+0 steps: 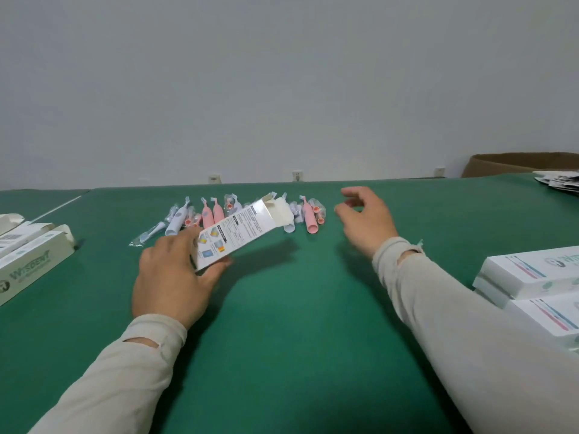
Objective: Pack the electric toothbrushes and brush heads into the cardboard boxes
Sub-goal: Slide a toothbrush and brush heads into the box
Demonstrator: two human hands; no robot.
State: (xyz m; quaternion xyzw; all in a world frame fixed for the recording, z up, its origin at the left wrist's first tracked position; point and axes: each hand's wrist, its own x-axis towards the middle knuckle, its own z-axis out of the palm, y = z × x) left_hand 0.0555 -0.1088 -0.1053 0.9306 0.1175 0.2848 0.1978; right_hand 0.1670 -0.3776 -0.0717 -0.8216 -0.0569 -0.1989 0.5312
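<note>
White printed carton [235,234], end flap open

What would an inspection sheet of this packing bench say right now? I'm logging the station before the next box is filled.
Surface: green table.
Job's things: pink and pale blue toothbrushes and bagged brush heads in a row at the far side; open box held above the table; open boxes at left; closed boxes stacked at right.
Clutter: papers at far right.
Grippers: left hand grips the open box; right hand empty, fingers loosely curled.
Cables: nothing seen.
Surroundings: wall sockets; brown carton.
</note>
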